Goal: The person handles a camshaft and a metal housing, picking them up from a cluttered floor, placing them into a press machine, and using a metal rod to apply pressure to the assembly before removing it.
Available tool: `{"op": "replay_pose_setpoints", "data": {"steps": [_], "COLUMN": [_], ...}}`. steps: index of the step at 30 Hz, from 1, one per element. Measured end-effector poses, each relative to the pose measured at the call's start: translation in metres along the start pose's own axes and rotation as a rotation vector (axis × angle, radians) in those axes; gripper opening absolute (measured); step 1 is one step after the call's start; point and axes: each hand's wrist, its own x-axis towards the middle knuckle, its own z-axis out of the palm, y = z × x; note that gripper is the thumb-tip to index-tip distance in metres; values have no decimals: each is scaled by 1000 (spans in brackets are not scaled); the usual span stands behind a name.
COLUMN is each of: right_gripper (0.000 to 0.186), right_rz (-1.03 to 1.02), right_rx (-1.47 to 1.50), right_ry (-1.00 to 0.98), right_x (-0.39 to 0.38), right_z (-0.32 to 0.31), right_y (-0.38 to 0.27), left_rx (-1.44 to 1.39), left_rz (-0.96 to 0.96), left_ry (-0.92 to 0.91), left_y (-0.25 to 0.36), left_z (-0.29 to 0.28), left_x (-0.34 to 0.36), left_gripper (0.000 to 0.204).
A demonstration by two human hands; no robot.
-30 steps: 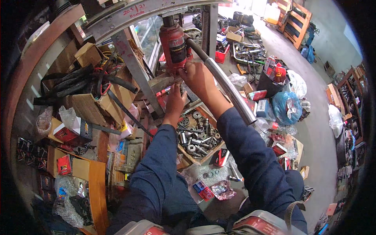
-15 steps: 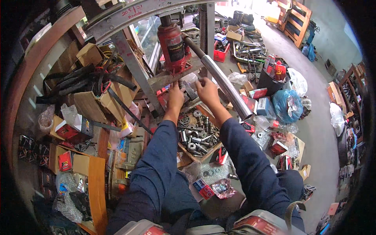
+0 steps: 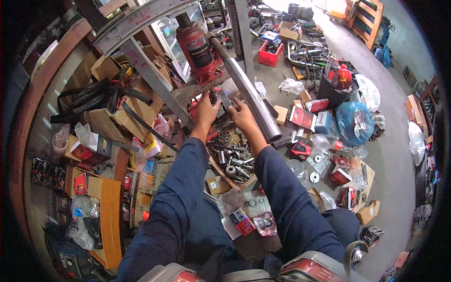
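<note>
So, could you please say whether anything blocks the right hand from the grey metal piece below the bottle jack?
Nothing visible does: the right hand is beside the grey metal piece; the silver jack handle lies to the hand's right.

Two bare hands, a left hand [image 3: 206,110] and a right hand [image 3: 242,115]. One red bottle jack [image 3: 199,50], one shiny steel tube [image 3: 253,101], two long coil springs [image 3: 235,29]. One wooden tray [image 3: 225,176] — the metal bits [image 3: 236,168] in there are too jumbled to count, tbh. One black bin [image 3: 331,97], one red crate [image 3: 270,57], one big blue bag [image 3: 348,127], two big white bags [image 3: 369,92]. Cardboard boxes [image 3: 101,123]? Loads — too many half hidden to number.
</note>
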Motion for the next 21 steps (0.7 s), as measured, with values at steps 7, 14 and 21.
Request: {"op": "replay_pose_setpoints", "data": {"steps": [7,14,21], "right_gripper": [48,49,49], "right_rz": [145,-80,-380], "right_rx": [-75,-54,-472], "right_ry": [-11,16,110], "right_x": [-3,12,34], "right_z": [4,-3,-20], "right_y": [-22,17,50], "left_rx": [-46,-72,-98], "left_rz": [-581,-513,-249], "left_ry": [3,-221,-230], "left_y": [-9,-19,-11], "left_z": [4,-6,-8], "left_x": [-31,-30,-26], "left_gripper": [57,51,51]}}
